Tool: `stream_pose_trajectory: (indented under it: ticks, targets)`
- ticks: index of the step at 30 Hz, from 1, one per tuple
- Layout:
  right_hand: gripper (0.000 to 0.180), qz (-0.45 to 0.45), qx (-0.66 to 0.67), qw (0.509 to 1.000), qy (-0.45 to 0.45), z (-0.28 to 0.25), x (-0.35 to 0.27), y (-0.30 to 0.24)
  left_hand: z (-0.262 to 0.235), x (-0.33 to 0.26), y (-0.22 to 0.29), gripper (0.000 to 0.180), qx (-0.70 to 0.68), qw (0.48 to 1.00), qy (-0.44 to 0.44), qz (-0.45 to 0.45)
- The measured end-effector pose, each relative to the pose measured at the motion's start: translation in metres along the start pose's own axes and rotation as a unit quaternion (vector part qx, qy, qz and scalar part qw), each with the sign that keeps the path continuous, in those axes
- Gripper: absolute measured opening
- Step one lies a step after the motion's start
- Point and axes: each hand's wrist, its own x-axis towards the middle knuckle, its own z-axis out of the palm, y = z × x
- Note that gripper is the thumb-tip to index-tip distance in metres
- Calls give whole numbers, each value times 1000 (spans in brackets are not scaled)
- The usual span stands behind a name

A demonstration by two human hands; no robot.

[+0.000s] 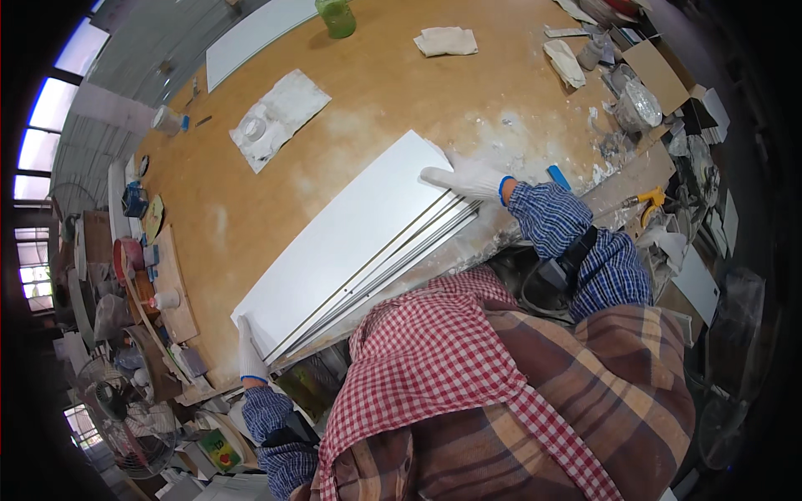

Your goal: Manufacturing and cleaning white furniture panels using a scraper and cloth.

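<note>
Head view, the only one we've got: we're leaning over the brown workbench (pixel 393 83) with a stack of white panels (pixel 351 238) lying flat near the front edge, running diagonally from lower left to upper right. Looks like three or four sheets, fanned a bit so the edges on our side are stepped rather than flush.

Our left hand (pixel 249 355), in a white glove, is at the lower-left end of the stack, fingers curled around the corner and gripping it. Our right hand (pixel 464 178), also gloved, lies flattish on the top sheet at the far right end, fingers spread and only slightly bent, pressing more than grabbing.

Tip for doing this bit well, I reckon: keep the right palm flat so the top sheet doesn't skate, and use the left end as the stop to square the edges up. Thin sheets like these probably flex, so we'd move both ends together. There's white dust and crusty residue (pixel 535 138) just past the right hand, so we'd keep the panels off it. The green jar (pixel 336 17) and rags (pixel 447 40) sit well apart
</note>
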Motion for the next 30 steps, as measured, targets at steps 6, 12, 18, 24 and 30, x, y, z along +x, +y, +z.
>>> stream_pose_trajectory:
  ticks: [6, 12, 18, 24, 30]
  targets:
    - [96, -34, 83, 996, -9, 28, -39, -28, -43, -13, -17, 61, -36, 999, -1, -39]
    - [79, 47, 177, 983, 22, -27, -93, -5, -1, 12, -25, 57, 2, 999, -15, -44]
    - [90, 96, 171, 975, 104, -71, -67, 60, 71, 14, 11, 63, 69, 994, -74, -32]
    - [100, 149, 56, 985, 69, -71, -36, 61, 70, 3, 1, 58, 33, 993, -107, -47]
    - [113, 91, 35, 993, 68, -45, 4, 39, 47, -13, -5, 52, -117, 982, -130, -70]
